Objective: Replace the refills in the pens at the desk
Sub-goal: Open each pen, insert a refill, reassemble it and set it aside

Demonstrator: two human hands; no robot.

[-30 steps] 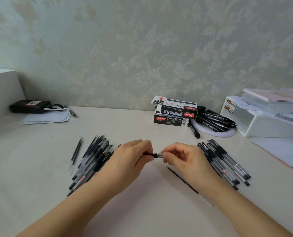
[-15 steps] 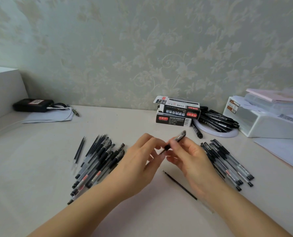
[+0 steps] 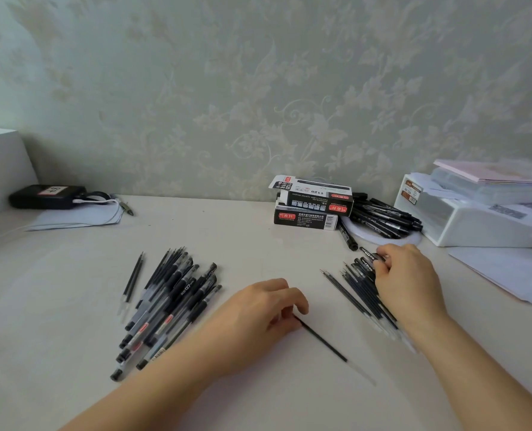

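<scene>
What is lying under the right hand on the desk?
Under the right hand lies a group of pens and thin refills, fanned toward the left. How many the hand covers cannot be seen.

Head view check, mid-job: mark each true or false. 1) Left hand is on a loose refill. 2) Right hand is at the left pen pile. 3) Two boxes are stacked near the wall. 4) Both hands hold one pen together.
1) True: the left hand pinches the refill.
2) False: the right hand is at the right pile.
3) True: the boxes are stacked.
4) False: the hands are apart.
</scene>
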